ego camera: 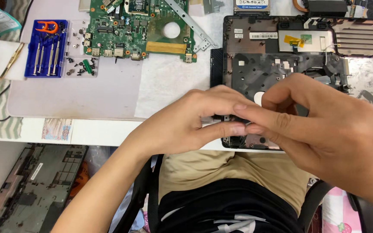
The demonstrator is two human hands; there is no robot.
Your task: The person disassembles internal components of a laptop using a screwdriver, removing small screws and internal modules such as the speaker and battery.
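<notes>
Head view shows both hands meeting over the near edge of a black plastic laptop base (pixel 281 64), long axis running left-right along the table (pixel 109 129). Left hand (pixel 195 121) and right hand (pixel 324 125) pinch narrowly; what they grip is hidden. Left of the base lies a green circuit board (pixel 139 30).

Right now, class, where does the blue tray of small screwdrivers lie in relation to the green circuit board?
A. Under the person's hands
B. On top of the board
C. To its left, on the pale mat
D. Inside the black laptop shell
C: the blue tray lies on the pale mat, left of the green circuit board.
</notes>
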